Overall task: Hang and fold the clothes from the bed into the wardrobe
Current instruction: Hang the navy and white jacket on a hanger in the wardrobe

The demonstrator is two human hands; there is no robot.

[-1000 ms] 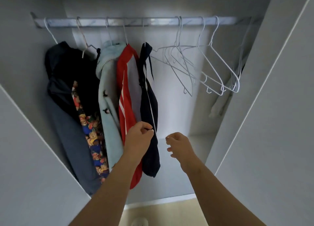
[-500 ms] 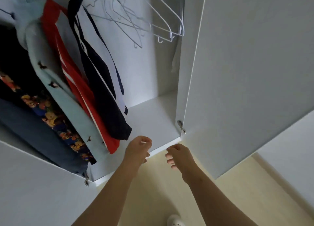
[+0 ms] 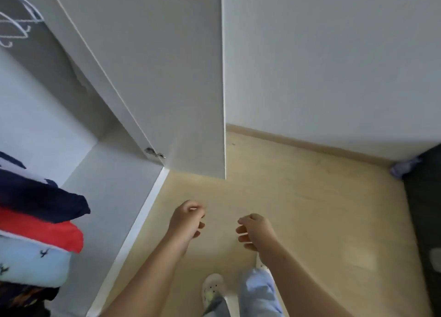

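Two hands in view, both empty. The left hand is held out over the floor, fingers loosely curled in towards the thumb and gripping nothing. The right hand is just beside it but apart from it, its fingers likewise loosely bent and holding nothing. Neither hand touches any garment or any part of the wardrobe.

Below the forearms are one white perforated shoe and a pale blue trouser leg.

To the left of the hands the wardrobe stands open. Its door is swung outward, with a metal hinge at its lower inner corner.

The clothes are inside the wardrobe at the left edge of the view, well apart from the hands, and only parts of them show. They are packed close together: a navy garment, a red garment, a pale blue garment with small dark motifs, and a dark patterned piece. White wire hangers show bare in the upper left corner.

Beyond the door, a white wall meets the floor at a tan skirting. A small bluish cloth lies at the far right by a dark surface that cannot be identified.
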